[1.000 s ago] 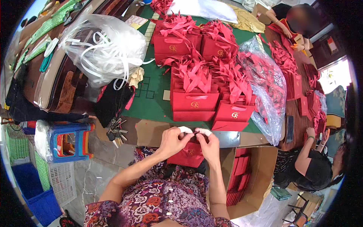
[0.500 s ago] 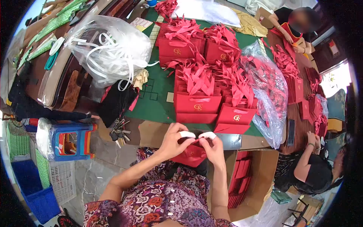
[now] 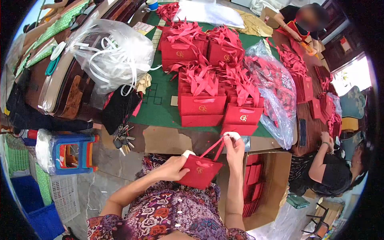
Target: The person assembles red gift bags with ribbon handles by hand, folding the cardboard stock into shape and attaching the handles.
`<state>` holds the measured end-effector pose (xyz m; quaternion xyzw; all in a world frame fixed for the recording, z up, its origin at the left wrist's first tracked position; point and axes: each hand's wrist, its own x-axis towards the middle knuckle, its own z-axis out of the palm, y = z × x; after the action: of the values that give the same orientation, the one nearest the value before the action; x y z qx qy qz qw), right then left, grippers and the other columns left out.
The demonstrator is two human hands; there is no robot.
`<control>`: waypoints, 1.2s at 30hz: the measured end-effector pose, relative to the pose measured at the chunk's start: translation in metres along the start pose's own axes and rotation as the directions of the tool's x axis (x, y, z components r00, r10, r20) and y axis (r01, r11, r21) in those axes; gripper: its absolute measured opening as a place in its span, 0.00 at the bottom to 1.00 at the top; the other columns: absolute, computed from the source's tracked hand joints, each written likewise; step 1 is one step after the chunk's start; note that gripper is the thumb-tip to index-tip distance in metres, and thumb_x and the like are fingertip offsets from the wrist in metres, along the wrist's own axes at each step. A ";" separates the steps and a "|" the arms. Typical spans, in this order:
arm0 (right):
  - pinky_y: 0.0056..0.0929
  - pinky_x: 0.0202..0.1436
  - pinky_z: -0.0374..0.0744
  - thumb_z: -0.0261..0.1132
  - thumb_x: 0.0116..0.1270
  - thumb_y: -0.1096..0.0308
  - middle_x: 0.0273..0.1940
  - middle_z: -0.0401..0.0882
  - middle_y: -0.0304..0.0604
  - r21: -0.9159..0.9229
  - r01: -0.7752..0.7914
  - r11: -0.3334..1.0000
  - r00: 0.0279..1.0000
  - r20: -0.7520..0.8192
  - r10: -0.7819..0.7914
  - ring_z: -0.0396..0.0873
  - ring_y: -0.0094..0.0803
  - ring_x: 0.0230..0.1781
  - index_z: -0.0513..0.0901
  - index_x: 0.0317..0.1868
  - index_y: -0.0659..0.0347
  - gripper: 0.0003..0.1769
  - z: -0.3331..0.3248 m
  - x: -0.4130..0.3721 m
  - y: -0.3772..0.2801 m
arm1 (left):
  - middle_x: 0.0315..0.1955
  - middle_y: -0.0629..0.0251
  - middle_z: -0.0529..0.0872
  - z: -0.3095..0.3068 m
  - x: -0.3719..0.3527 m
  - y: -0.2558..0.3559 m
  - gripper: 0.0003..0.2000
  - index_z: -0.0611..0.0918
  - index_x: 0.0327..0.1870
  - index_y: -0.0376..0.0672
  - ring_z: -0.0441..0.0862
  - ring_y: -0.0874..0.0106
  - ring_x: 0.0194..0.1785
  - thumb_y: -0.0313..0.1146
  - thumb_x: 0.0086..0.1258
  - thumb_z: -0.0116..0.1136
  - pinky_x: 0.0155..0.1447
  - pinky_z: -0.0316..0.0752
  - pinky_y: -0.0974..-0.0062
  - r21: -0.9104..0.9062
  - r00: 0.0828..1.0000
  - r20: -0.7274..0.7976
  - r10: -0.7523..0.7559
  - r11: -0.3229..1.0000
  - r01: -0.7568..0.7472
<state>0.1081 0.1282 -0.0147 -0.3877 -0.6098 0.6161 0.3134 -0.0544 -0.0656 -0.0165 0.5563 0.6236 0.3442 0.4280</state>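
A small red gift bag (image 3: 201, 176) with a gold emblem is held in front of my body, below the table edge. My left hand (image 3: 175, 168) grips its left top corner, thumb on the front. With my right hand (image 3: 234, 149) I pinch the bag's red ribbon handle, pulled taut up and to the right. White wraps cover fingertips on both hands. Just beyond, rows of finished-looking red gift bags (image 3: 202, 112) with ribbon handles stand on the green-topped table (image 3: 156, 114).
An open cardboard box (image 3: 276, 192) holding red bags sits at my right. Clear plastic (image 3: 276, 120) with red ribbons lies on the table's right. A plastic bag of white ribbon (image 3: 116, 56) is at left, near stacked stools (image 3: 76, 152). Two people work on the right.
My hands were together at the bag's top edge. Now the right hand has moved up and right, drawing out the ribbon handle, while the left hand holds the bag lower and left.
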 end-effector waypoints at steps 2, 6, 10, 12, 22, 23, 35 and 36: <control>0.17 0.37 0.68 0.62 0.73 0.73 0.34 0.76 0.28 0.028 0.006 1.000 1.000 -0.012 -0.006 0.69 0.14 0.33 0.81 0.43 0.61 0.03 0.000 0.001 0.006 | 0.40 0.39 0.83 -0.005 -0.005 -0.001 0.22 0.69 0.55 0.31 0.79 0.41 0.50 0.29 0.64 0.62 0.52 0.75 0.51 0.018 0.999 0.035 -0.025 1.000 0.024; 0.17 0.36 0.68 0.62 0.73 0.72 0.34 0.76 0.28 0.015 0.060 0.998 0.998 0.001 -0.060 0.69 0.14 0.33 0.81 0.43 0.61 0.03 0.011 -0.002 0.005 | 0.41 0.39 0.83 -0.012 -0.010 0.003 0.23 0.67 0.57 0.32 0.79 0.41 0.50 0.29 0.64 0.62 0.52 0.75 0.51 0.007 0.994 0.089 -0.065 0.998 0.064; 0.17 0.40 0.72 0.63 0.74 0.72 0.36 0.78 0.31 -0.023 0.041 0.999 0.999 -0.027 -0.042 0.73 0.16 0.36 0.82 0.45 0.63 0.05 0.017 -0.004 0.003 | 0.39 0.41 0.83 -0.021 -0.014 0.005 0.23 0.68 0.56 0.32 0.81 0.43 0.47 0.31 0.64 0.63 0.50 0.76 0.53 -0.074 0.995 0.046 -0.085 0.993 0.088; 0.19 0.44 0.75 0.62 0.74 0.71 0.39 0.79 0.33 -0.066 0.044 0.997 0.999 -0.022 -0.045 0.75 0.19 0.38 0.81 0.48 0.65 0.08 0.018 -0.005 -0.006 | 0.38 0.44 0.84 -0.011 -0.015 -0.016 0.23 0.69 0.56 0.32 0.83 0.49 0.46 0.33 0.64 0.65 0.49 0.77 0.57 -0.148 0.998 -0.015 -0.064 0.987 0.061; 0.38 0.51 0.77 0.84 0.43 0.57 0.48 0.76 0.48 -0.491 0.590 0.642 0.774 0.569 -0.276 0.76 0.45 0.47 0.77 0.63 0.59 0.44 0.042 -0.079 -0.065 | 0.53 0.63 0.83 -0.036 -0.016 0.002 0.18 0.71 0.62 0.38 0.81 0.75 0.55 0.28 0.74 0.59 0.59 0.77 0.72 -0.660 0.909 -0.261 -0.326 0.748 0.079; 0.39 0.52 0.77 0.85 0.39 0.54 0.48 0.76 0.47 -0.517 0.612 0.598 0.753 0.613 -0.240 0.75 0.46 0.47 0.78 0.62 0.58 0.46 0.049 -0.087 -0.069 | 0.51 0.62 0.83 -0.038 -0.014 0.007 0.18 0.71 0.61 0.36 0.82 0.74 0.52 0.29 0.74 0.59 0.56 0.79 0.72 -0.672 0.909 -0.287 -0.302 0.740 0.034; 0.29 0.57 0.76 0.62 0.73 0.74 0.52 0.80 0.41 0.191 -0.079 0.978 0.994 -0.058 0.092 0.78 0.29 0.51 0.78 0.57 0.68 0.15 0.055 -0.115 0.005 | 0.48 0.61 0.83 -0.031 0.000 0.035 0.20 0.76 0.61 0.40 0.83 0.67 0.51 0.34 0.70 0.65 0.56 0.78 0.69 -0.308 0.904 -0.422 -0.076 0.949 -0.064; 0.29 0.57 0.76 0.62 0.73 0.74 0.54 0.80 0.41 0.309 -0.186 0.933 0.978 -0.030 0.205 0.79 0.29 0.52 0.77 0.59 0.66 0.15 0.053 -0.113 0.018 | 0.50 0.57 0.81 -0.023 0.004 0.029 0.23 0.76 0.61 0.40 0.81 0.62 0.53 0.35 0.67 0.67 0.59 0.76 0.66 -0.024 0.876 -0.479 0.058 0.997 -0.079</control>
<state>0.1207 0.0026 -0.0238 -0.4123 -0.4562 0.7183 0.3254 -0.0638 -0.0569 0.0180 0.4665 0.6824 0.4990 0.2602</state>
